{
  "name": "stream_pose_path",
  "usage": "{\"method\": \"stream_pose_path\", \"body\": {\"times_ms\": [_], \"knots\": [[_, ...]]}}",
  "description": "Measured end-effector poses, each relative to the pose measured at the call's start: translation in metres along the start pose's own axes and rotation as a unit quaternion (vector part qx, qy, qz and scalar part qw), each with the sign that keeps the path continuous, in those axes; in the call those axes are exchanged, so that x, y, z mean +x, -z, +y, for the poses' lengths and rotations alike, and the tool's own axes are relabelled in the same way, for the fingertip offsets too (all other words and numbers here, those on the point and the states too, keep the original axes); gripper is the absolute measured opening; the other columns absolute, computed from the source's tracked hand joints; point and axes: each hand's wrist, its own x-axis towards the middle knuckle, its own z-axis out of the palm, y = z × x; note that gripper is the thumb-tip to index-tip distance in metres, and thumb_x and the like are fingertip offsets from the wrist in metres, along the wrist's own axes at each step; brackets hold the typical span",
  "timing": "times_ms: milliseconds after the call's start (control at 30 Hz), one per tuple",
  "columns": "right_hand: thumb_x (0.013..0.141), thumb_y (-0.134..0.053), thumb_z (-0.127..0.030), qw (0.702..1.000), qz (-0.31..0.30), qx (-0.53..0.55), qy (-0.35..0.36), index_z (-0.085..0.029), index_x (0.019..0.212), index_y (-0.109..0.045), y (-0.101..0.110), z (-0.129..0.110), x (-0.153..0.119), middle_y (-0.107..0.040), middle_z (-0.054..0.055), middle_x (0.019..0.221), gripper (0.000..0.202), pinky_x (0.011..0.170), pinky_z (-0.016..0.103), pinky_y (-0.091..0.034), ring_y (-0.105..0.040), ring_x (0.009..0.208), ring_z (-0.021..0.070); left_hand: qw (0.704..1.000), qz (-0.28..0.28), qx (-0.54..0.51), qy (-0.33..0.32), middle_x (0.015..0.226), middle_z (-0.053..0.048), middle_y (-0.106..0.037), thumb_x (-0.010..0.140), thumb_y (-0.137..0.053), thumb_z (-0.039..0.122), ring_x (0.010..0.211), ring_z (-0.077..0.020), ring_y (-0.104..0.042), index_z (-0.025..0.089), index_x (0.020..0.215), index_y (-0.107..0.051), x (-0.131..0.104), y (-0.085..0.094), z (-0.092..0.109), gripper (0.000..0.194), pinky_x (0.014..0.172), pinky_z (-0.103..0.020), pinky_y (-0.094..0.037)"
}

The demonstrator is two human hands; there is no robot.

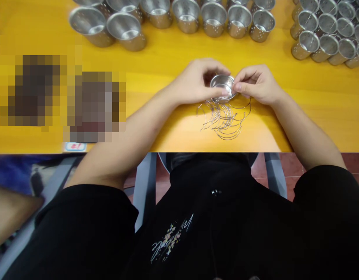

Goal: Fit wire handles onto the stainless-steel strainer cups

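Note:
A small perforated metal cup [222, 82] is tilted toward me just above the yellow table. My left hand [201, 79] is closed around its left side, thumb across the front of the rim. At the cup's right rim, my right hand [254, 83] pinches thumb and forefinger together. A thin curved wire handle [250, 105] shows right below that hand and seems to run up into the pinch; the fingers hide its end. Under the cup lies a loose pile of curved wire handles [224, 120].
Rows of perforated metal cups [213, 19] stand along the table's far side. More cups [328, 47], some with wires across their tops, are grouped at the far right. Blurred-out objects [93, 103] lie on the left of the table [168, 132]. Another person's arm [13, 212] is at lower left.

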Motion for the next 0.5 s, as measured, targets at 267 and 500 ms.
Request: {"method": "stream_pose_path", "body": {"times_ms": [267, 500], "knots": [[0.074, -0.108, -0.113, 0.999, 0.035, -0.029, -0.004, -0.028, 0.095, -0.077, -0.015, -0.003, 0.000, -0.078, 0.005, 0.086, 0.092, 0.057, 0.036, -0.051, -0.058, 0.069, 0.0192, 0.997, -0.050, 0.053, -0.006, 0.138, -0.002, -0.093, 0.076, -0.111, 0.071, 0.162, -0.0485, -0.064, 0.034, 0.191, -0.064, -0.003, 0.006, 0.004, 0.130, 0.138, -0.069, -0.048], [0.094, -0.090, -0.116, 0.989, 0.093, -0.102, 0.056, -0.030, 0.097, -0.071, -0.028, 0.006, 0.004, -0.078, 0.007, 0.094, 0.088, 0.085, 0.045, -0.070, -0.077, 0.097, 0.0302, 0.998, 0.016, 0.058, -0.002, 0.153, -0.005, -0.091, 0.068, -0.113, 0.064, 0.146, -0.0550, -0.084, 0.047, 0.170, -0.086, -0.003, 0.001, 0.006, 0.107, 0.126, -0.074, -0.067]]}}
